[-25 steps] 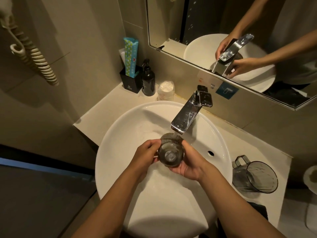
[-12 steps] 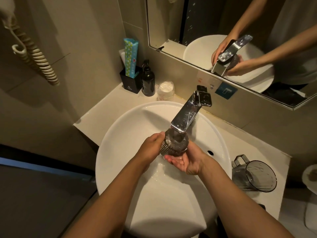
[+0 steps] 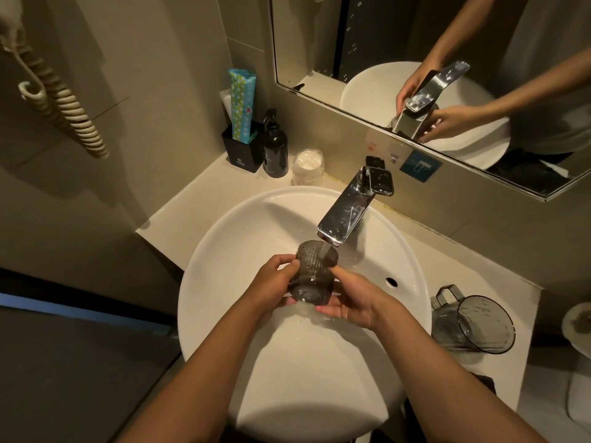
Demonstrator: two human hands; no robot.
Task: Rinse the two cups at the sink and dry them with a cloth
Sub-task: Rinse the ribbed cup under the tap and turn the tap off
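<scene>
- White ceramic round basin point(image 3: 224, 282) fills the middle of the view, set on the pale stone surface point(image 3: 198, 199); the chrome square-spouted tap point(image 3: 345, 212) reaches over it from 1 o'clock with water running.
- Smoky grey clear plastic mug with a handle point(image 3: 473, 321) lies on its side on the surface at 3 o'clock of the basin, apart from the hands; it looks not yet rinsed.
- Left hand point(image 3: 271, 282) is closed around the near end of the ribbed dark glass tumbler point(image 3: 311, 271), gripping it from 9 o'clock.
- Right hand point(image 3: 351, 298) is half open, palm up under the tumbler's base, thumb resting on its side, cradling rather than clamping.
- That tumbler sits over the basin's centre, tipped on its side, far end under the stream.
- Step in hand, as I judge it: rinsing the first cup. Next calls for turning it so water reaches inside, tipping it out, then swapping for the mug; no cloth is identifiable.
- Against half a second earlier, the tumbler has tipped from upright beneath the spout to lying across the hands, base toward the camera.
</scene>
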